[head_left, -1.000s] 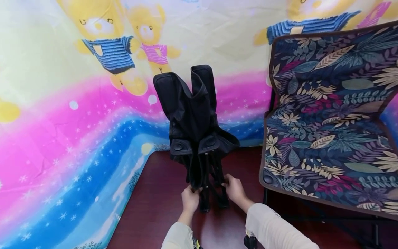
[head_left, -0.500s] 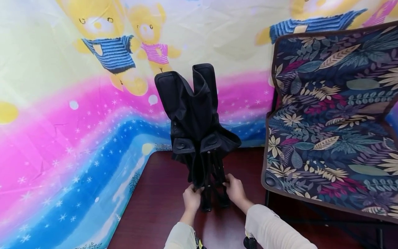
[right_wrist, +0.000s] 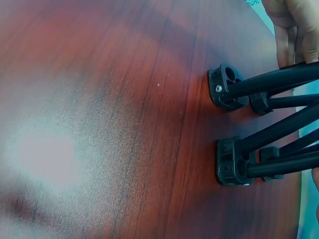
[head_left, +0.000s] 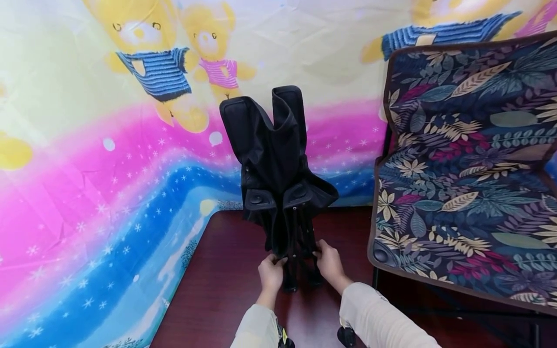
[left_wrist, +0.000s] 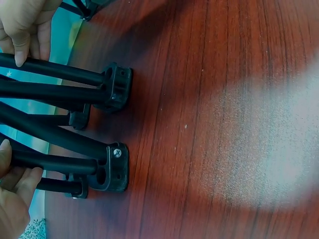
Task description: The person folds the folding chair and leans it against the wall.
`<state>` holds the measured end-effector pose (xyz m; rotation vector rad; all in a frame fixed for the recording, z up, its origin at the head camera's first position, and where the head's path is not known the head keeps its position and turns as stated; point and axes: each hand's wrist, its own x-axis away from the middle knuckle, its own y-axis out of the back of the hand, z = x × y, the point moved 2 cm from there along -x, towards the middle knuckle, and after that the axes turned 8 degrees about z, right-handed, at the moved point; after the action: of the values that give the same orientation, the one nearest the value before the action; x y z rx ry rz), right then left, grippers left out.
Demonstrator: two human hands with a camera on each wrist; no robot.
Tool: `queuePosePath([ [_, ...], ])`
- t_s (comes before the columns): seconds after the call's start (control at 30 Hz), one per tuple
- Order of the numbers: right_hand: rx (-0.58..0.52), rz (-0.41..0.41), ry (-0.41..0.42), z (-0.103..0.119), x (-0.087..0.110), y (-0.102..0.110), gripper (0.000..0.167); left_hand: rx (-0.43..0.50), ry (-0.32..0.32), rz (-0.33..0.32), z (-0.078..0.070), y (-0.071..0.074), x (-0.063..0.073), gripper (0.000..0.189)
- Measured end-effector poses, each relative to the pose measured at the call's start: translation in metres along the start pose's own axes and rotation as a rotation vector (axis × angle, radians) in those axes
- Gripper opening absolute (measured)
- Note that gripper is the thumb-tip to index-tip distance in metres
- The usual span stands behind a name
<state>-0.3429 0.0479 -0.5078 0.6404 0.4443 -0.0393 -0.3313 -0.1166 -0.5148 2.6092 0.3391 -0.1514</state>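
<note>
A black folding chair (head_left: 278,159), its cloth seat and back bunched into folds, stands mostly collapsed and upright on a dark red wood-grain table (head_left: 209,299). My left hand (head_left: 271,275) grips one of its tube legs at the left, low down. On the opposite side, my right hand (head_left: 329,261) holds another leg between thumb and fingers. Seen in the left wrist view, the black legs (left_wrist: 55,94) lie close together and their plastic feet (left_wrist: 117,167) meet the tabletop. The right wrist view shows my left hand (right_wrist: 295,30) at the top; my right hand is mostly cut off there.
A leaf-patterned folding chair (head_left: 461,159) stands unfolded at the right. Behind the table hangs a cloth backdrop (head_left: 139,121) printed with teddy bears. The table's left edge runs beside this cloth.
My left hand and the black chair have shifted slightly rightward in the view. Both hands keep their hold on the legs. The patterned chair also appears a little farther right.
</note>
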Motion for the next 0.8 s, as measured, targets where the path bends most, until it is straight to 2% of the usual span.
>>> queuePosePath([
  [0.17, -0.019, 0.006, -0.019, -0.001, -0.002, 0.000, 0.013, -0.015, -0.009, -0.018, -0.002, -0.001, -0.003, 0.010],
  [0.37, -0.084, -0.030, -0.048, -0.003, -0.003, -0.001, 0.011, -0.023, -0.009, -0.001, -0.002, -0.001, -0.006, 0.006],
  [0.67, -0.002, -0.111, -0.029, -0.004, -0.006, -0.002, 0.010, -0.080, -0.004, 0.007, -0.003, 0.001, -0.012, 0.005],
  [0.8, 0.005, -0.141, -0.074, -0.004, -0.006, -0.003, 0.009, -0.104, -0.004, -0.007, -0.005, 0.001, -0.014, 0.007],
])
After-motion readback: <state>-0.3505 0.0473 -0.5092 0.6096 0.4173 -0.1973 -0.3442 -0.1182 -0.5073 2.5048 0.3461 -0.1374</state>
